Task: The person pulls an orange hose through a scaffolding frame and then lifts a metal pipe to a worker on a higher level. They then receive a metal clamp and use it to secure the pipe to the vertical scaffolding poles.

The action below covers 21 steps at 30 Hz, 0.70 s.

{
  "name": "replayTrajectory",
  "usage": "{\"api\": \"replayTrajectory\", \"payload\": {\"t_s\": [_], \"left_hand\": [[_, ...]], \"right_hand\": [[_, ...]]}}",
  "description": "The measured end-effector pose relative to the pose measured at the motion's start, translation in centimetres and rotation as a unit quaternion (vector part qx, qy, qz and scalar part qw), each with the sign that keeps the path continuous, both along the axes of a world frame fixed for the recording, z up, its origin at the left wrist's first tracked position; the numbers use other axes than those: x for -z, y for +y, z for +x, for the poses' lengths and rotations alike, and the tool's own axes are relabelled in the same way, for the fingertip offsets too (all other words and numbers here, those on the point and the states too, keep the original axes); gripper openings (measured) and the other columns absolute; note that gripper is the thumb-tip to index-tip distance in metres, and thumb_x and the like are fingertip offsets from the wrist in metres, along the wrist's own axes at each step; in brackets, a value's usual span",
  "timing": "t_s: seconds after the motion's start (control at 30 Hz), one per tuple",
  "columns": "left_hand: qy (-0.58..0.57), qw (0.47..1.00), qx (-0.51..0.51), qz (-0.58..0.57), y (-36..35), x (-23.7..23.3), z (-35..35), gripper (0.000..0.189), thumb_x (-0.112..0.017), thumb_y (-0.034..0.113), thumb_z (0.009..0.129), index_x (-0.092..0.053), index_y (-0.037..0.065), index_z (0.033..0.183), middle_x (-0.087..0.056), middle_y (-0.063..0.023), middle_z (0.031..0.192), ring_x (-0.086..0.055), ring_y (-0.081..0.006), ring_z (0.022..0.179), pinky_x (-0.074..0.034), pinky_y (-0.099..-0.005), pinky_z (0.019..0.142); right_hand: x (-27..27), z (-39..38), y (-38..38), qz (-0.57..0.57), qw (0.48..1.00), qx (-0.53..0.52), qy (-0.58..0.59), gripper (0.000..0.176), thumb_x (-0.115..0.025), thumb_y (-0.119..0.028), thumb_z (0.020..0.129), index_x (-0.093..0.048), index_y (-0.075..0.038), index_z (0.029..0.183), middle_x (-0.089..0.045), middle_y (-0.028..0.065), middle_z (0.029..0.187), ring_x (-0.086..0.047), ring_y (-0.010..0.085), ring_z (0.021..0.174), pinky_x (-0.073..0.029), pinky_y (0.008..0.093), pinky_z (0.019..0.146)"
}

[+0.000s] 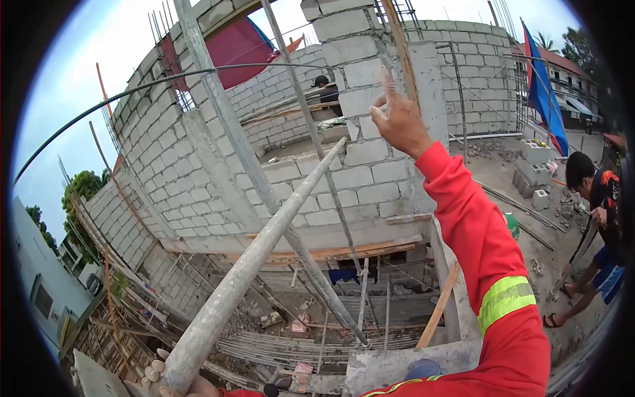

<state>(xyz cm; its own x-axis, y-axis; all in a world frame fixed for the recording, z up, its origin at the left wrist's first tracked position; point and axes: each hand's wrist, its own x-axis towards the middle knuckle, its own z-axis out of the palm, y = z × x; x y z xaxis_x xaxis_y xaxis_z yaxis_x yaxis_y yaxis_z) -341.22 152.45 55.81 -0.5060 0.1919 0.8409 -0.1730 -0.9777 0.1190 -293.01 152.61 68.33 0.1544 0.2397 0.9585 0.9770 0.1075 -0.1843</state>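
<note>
I see the left hand [195,388] closed around the pole [251,258], which slants up from its fingers [153,369]. The right hand [399,122] grips nothing: index finger extended, others curled, in front of the block wall [198,165].

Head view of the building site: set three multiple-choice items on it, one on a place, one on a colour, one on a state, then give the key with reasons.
1. Where is the bending co-worker?
A. right of the raised red sleeve
B. far left by the trees
C. under the pipe

2. What colour is the band on that sleeve?
A. blue
B. yellow-green
C. white

3. What is the left hand doing?
A. hanging empty
B. pointing upward
C. gripping the grey pipe

Key:
1 A: the co-worker stoops at the right edge, beyond the sleeve.
2 B: the band is bright yellow-green against the red.
3 C: its fingers wrap the pipe's lower end, while the right hand points up, empty.
</note>
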Motion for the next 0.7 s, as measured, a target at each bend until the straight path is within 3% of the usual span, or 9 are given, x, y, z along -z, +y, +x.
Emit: {"api": "replayTrajectory", "payload": {"t_s": [0.1,0.2,0.3,0.4,0.5,0.7], "left_hand": [[-0.013,1.0,-0.002,-0.002,0.3,0.2,-0.2,0.053,-0.056,0.049,0.073,-0.042,0.006,0.102,-0.048,-0.0083,0.091,-0.046,-0.0244,0.085,-0.036,-0.0456,0.08],[-0.021,1.0,-0.001,0.008,0.3,0.1,-0.2,0.052,-0.056,0.048,0.073,-0.041,0.006,0.101,-0.048,-0.008,0.089,-0.046,-0.0237,0.082,-0.037,-0.0442,0.079],[0.006,1.0,-0.021,0.015,-0.1,-0.3,-0.2,0.052,-0.056,0.048,0.073,-0.041,0.007,0.101,-0.048,-0.008,0.088,-0.046,-0.0229,0.08,-0.038,-0.0427,0.077],[0.034,0.997,-0.064,0.013,-0.8,-0.8,0.3,0.054,-0.056,0.05,0.073,-0.041,0.006,0.101,-0.047,-0.0084,0.086,-0.046,-0.0223,0.077,-0.039,-0.0413,0.074],[-0.006,0.997,-0.071,0.003,-0.7,-1.0,0.5,0.056,-0.054,0.052,0.073,-0.042,0.003,0.098,-0.047,-0.009,0.084,-0.047,-0.0223,0.074,-0.041,-0.0399,0.071],[-0.002,0.992,-0.127,0.004,-0.3,-0.7,0.3,0.059,-0.044,0.056,0.078,-0.045,-0.002,0.092,-0.047,-0.0106,0.083,-0.048,-0.0225,0.071,-0.043,-0.0367,0.067]], "right_hand": [[0.1,1.6,0.3,-0.143,0.983,0.039,0.109,0.07,-0.052,-0.013,0.072,-0.015,-0.002,0.131,-0.057,0.0145,0.076,-0.054,0.0316,0.073,-0.042,0.0394,0.069],[-1.1,0.9,-0.4,-0.124,0.986,-0.003,0.109,0.07,-0.051,-0.014,0.072,-0.016,0.0,0.131,-0.059,0.0142,0.079,-0.055,0.0316,0.077,-0.042,0.0387,0.071],[-3.9,-1.1,-1.6,-0.005,0.999,-0.038,0.028,0.069,-0.051,-0.015,0.072,-0.016,0.004,0.129,-0.06,0.0146,0.082,-0.055,0.0322,0.081,-0.042,0.0384,0.074],[-5.9,-1.0,-1.5,0.012,1.0,0.027,0.003,0.069,-0.051,-0.014,0.072,-0.017,0.005,0.128,-0.06,0.0147,0.084,-0.055,0.0317,0.082,-0.042,0.0384,0.075],[-6.5,0.5,-0.3,-0.089,0.987,0.08,0.103,0.067,-0.05,-0.013,0.072,-0.018,0.004,0.129,-0.06,0.0141,0.08,-0.056,0.0313,0.076,-0.042,0.0387,0.074],[-9.8,-3.4,-2.7,0.048,0.998,-0.003,-0.036,0.068,-0.049,-0.016,0.072,-0.017,0.004,0.129,-0.06,0.0144,0.071,-0.057,0.0314,0.07,-0.042,0.0387,0.075]]}}
